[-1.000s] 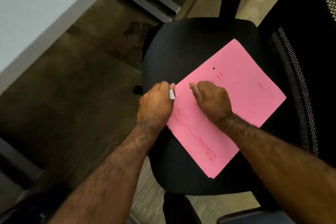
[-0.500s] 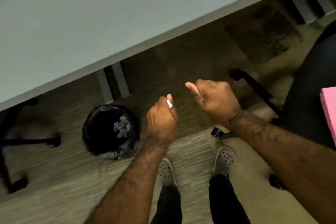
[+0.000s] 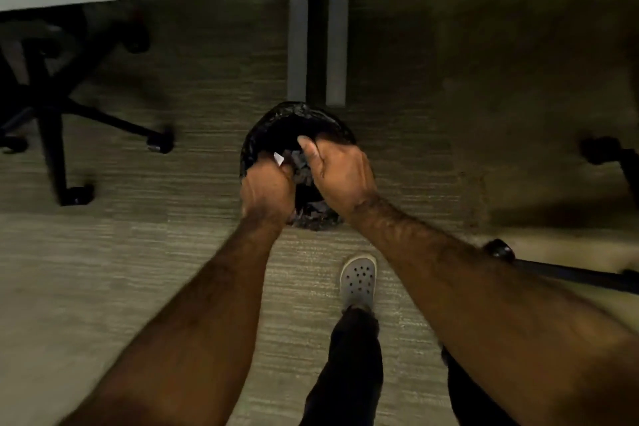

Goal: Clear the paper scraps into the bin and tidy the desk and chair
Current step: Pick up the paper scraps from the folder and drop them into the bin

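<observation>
While over bin (image 3: 276,121): scrap (image 3: 278,158) in left hand (image 3: 268,188)

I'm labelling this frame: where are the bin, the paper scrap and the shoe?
bin (image 3: 276,124): head view, far rim of the black liner.
paper scrap (image 3: 278,158): head view, white tip above the left fingers.
shoe (image 3: 358,278): head view, perforated top.

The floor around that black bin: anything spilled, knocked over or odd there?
Nothing stands out. The bin stands upright on the carpet, with no scraps showing on the floor around it. The left hand pinches a small white paper scrap over the opening, beside the right hand.
</observation>
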`<state>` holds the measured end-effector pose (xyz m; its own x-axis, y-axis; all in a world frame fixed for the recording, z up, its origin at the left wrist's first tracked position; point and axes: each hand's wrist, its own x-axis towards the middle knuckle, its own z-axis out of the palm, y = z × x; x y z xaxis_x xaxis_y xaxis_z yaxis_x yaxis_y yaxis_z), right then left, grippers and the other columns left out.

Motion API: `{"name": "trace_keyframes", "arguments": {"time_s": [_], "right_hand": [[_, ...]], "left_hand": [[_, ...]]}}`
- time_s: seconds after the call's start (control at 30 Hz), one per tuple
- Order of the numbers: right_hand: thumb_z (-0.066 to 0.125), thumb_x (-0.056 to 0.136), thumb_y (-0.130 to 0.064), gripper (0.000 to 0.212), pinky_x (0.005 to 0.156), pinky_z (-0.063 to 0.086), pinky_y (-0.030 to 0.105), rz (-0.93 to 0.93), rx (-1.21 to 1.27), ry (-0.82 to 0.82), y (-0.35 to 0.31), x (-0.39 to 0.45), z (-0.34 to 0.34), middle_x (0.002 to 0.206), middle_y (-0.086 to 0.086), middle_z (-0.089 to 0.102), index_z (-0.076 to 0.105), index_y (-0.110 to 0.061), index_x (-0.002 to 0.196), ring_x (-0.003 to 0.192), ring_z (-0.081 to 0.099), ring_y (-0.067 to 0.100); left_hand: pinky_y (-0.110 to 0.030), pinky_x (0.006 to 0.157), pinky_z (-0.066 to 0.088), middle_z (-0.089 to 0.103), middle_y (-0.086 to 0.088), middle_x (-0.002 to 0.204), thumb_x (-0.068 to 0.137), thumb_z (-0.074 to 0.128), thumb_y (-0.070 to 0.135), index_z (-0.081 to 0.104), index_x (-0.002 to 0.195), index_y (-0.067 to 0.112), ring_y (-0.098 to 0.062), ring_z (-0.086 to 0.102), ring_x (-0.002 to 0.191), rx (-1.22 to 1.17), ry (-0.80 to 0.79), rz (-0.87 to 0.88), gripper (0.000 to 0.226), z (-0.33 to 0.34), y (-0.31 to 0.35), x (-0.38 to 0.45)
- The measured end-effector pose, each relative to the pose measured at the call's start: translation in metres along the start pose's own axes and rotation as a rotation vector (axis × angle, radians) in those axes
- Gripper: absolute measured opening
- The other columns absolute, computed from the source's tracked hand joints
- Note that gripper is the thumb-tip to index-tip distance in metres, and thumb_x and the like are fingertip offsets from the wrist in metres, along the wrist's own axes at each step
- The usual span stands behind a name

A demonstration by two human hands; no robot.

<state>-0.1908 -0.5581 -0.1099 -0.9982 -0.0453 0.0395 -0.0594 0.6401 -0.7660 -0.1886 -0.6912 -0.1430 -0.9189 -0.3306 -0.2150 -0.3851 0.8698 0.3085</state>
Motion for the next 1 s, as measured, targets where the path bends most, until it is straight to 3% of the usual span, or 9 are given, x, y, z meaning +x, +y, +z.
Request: {"name": "trace_keyframes", "arguments": {"time_s": [0.07, 0.17, 0.23, 0.3, 0.43, 0.6, 0.7, 0.83, 1.0], "right_hand": [[0.043, 0.098, -0.040, 0.045, 0.064, 0.049, 0.045, 0.030, -0.014, -0.060, 0.000, 0.009, 0.030, 0.081, 0.022, 0.063, 0.060, -0.002, 0.081, 0.075, 0.061, 0.038], [0.040, 0.097, -0.048, 0.050, 0.090, 0.046, 0.045, 0.089, -0.041, -0.174, 0.010, 0.019, 0.066, 0.115, 0.020, 0.061, 0.061, -0.005, 0.110, 0.108, 0.056, 0.035], [0.034, 0.096, -0.055, 0.061, 0.108, 0.034, 0.048, 0.175, -0.094, -0.315, 0.022, 0.022, 0.081, 0.143, 0.016, 0.044, 0.045, -0.013, 0.138, 0.132, 0.039, 0.033], [0.026, 0.094, -0.061, 0.068, 0.114, 0.023, 0.050, 0.197, -0.200, -0.380, 0.034, 0.023, 0.088, 0.155, 0.014, 0.030, 0.032, -0.018, 0.147, 0.141, 0.026, 0.032], [0.015, 0.089, -0.064, 0.073, 0.117, 0.009, 0.049, 0.152, -0.321, -0.440, 0.042, 0.021, 0.088, 0.160, 0.009, 0.020, 0.026, -0.024, 0.149, 0.146, 0.016, 0.029], [0.010, 0.093, -0.062, 0.069, 0.117, 0.000, 0.044, 0.004, -0.359, -0.486, 0.041, 0.008, 0.076, 0.162, 0.007, 0.009, 0.015, -0.025, 0.152, 0.148, 0.003, 0.026], [0.014, 0.096, -0.059, 0.066, 0.117, -0.001, 0.043, -0.010, -0.356, -0.488, 0.038, 0.006, 0.069, 0.162, 0.007, 0.007, 0.013, -0.025, 0.153, 0.148, 0.001, 0.026], [0.014, 0.096, -0.060, 0.067, 0.120, 0.002, 0.045, 0.030, -0.355, -0.496, 0.034, 0.002, 0.055, 0.162, 0.007, 0.009, 0.013, -0.024, 0.152, 0.148, 0.003, 0.025], [0.024, 0.096, -0.058, 0.067, 0.115, 0.021, 0.047, 0.060, -0.359, -0.377, 0.028, -0.016, 0.017, 0.154, 0.014, 0.032, 0.034, -0.014, 0.146, 0.141, 0.026, 0.031]], "left_hand": [[-0.040, 0.075, 0.046, 0.062, -0.025, 0.113, 0.094, 0.044, 0.042, 0.052, 0.121, 0.003, -0.041, 0.059, 0.099, 0.001, -0.014, 0.047, 0.048, 0.007, -0.014, 0.020], [-0.042, 0.094, 0.032, 0.044, -0.024, 0.135, 0.098, 0.026, 0.035, 0.039, 0.137, 0.003, -0.038, 0.043, 0.120, 0.266, -0.156, 0.257, 0.052, 0.023, -0.032, 0.038], [-0.046, 0.105, 0.028, 0.032, -0.027, 0.145, 0.099, 0.027, 0.033, 0.027, 0.144, -0.002, -0.041, 0.034, 0.131, 0.246, -0.212, 0.245, 0.056, 0.030, -0.039, 0.041], [-0.046, 0.112, 0.022, 0.019, -0.024, 0.154, 0.099, 0.031, 0.035, 0.013, 0.148, 0.000, -0.039, 0.023, 0.139, 0.177, -0.233, 0.186, 0.063, 0.031, -0.041, 0.039], [-0.045, 0.116, 0.009, 0.000, -0.016, 0.160, 0.098, 0.024, 0.040, 0.003, 0.150, 0.005, -0.030, 0.004, 0.146, 0.194, -0.270, 0.192, 0.066, 0.028, -0.051, 0.031], [-0.049, 0.117, 0.008, -0.003, -0.014, 0.160, 0.091, 0.005, 0.042, 0.001, 0.149, 0.005, -0.028, -0.002, 0.147, 0.284, -0.273, 0.271, 0.069, 0.020, -0.049, 0.013], [-0.049, 0.117, 0.008, -0.002, -0.013, 0.160, 0.094, 0.009, 0.039, 0.001, 0.150, 0.006, -0.026, -0.002, 0.147, 0.281, -0.271, 0.280, 0.065, 0.016, -0.043, 0.007], [-0.047, 0.117, 0.010, 0.000, -0.013, 0.160, 0.096, 0.015, 0.037, 0.004, 0.150, 0.006, -0.026, 0.002, 0.147, 0.265, -0.275, 0.283, 0.063, 0.008, -0.032, -0.002], [-0.046, 0.116, 0.019, 0.024, -0.015, 0.156, 0.098, 0.030, 0.031, 0.030, 0.145, 0.003, -0.030, 0.020, 0.143, 0.171, -0.233, 0.339, 0.054, -0.009, -0.010, -0.022]]}}
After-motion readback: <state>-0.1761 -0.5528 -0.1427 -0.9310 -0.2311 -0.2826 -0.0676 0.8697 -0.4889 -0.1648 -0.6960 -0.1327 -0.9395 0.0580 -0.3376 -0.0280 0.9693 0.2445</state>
